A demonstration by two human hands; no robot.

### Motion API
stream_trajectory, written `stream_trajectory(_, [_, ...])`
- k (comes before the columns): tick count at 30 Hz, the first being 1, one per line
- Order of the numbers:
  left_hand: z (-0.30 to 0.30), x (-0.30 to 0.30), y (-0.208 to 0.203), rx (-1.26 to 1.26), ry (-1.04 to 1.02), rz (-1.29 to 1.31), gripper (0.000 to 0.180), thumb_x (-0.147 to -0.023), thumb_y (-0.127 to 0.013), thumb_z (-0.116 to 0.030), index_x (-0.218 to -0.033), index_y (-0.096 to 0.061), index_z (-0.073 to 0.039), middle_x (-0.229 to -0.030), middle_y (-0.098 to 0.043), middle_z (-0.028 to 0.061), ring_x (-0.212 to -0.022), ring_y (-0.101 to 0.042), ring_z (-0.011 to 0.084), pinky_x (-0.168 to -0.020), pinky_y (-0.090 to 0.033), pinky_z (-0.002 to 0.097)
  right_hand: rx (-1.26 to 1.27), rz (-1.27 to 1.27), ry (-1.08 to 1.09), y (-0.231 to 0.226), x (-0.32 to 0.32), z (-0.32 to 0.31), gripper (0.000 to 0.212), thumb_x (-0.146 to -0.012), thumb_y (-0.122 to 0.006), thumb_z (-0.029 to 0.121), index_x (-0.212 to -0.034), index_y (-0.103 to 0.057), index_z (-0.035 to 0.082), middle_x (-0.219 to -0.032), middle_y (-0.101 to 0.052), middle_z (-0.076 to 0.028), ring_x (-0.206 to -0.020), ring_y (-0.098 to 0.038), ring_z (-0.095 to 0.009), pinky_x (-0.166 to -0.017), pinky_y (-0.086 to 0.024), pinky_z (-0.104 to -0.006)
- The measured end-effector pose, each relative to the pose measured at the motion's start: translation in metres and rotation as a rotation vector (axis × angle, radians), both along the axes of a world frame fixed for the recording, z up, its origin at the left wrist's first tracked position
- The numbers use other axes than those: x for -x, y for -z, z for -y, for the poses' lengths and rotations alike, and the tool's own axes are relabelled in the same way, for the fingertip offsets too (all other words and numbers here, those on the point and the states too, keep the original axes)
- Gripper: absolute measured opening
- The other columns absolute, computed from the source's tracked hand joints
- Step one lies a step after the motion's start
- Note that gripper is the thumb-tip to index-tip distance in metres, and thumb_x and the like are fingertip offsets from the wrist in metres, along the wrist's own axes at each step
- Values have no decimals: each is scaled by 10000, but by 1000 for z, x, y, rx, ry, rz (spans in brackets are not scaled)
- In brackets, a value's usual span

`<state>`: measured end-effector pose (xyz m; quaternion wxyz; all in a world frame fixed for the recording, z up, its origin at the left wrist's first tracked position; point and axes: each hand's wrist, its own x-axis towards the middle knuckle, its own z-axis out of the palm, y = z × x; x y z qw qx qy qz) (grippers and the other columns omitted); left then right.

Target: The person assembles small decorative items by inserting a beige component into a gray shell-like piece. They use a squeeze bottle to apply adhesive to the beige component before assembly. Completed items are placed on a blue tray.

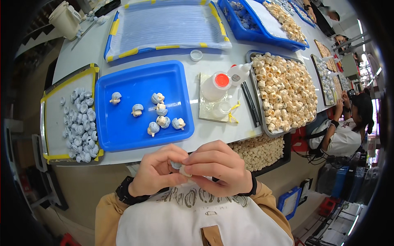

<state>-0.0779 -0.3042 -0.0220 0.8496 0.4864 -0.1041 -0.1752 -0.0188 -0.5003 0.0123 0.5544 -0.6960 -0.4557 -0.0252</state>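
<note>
Blue-and-cream piece (183, 170) aslant, blue end (175, 165) leftward

A white table (217, 132) carries a plain blue tray (127, 131); around that lie a yellow-taped tray (53, 110) at nine o'clock, a paper-lined tray (147, 50) at twelve, and, at three, a pale board (205, 112), black pens (251, 104) and a metal tray (257, 98).

A cream bucket (65, 22) stands at the worktop's (223, 132) far-left corner; a person (338, 137) sits to its right.
</note>
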Motion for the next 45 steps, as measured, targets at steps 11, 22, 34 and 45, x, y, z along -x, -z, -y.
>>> stream_trajectory(11, [5, -1, -20, 27, -34, -332, 367, -868, -564, 32, -1225, -483, 59, -1121, -579, 176, -876, -627, 158, -727, -538, 269, 416, 177, 561, -16, -59, 37, 236, -705, -684, -20, -935, -662, 31, -871, -626, -104, -799, -577, -271, -687, -462, -351])
stream_trajectory(22, [4, -1, -14, -43, -41, -246, 408, -860, -562, 68, -1255, -463, 57, -1149, -568, 141, -948, -608, 161, -804, -526, 280, 532, 178, 529, -3, -61, 34, 203, -726, -677, -12, -921, -642, 34, -887, -610, -98, -820, -568, -278, -710, -461, -369])
stream_trajectory(34, [3, 0, -4, 69, -151, -171, 376, -856, -565, 59, -1206, -431, 33, -1186, -527, 152, -1016, -591, 183, -875, -505, 323, 360, 71, 660, 3, -49, 40, 270, -679, -705, -46, -928, -630, 27, -884, -625, -101, -824, -596, -267, -717, -475, -347])
stream_trajectory(45, [5, -2, -5, 126, -220, -126, 375, -781, -627, 119, -1114, -482, 27, -1120, -505, 104, -1029, -561, 170, -878, -484, 306, 46, -131, 97, -7, -12, 2, 381, -626, -748, -51, -983, -643, 34, -910, -637, -91, -782, -596, -239, -659, -476, -318])
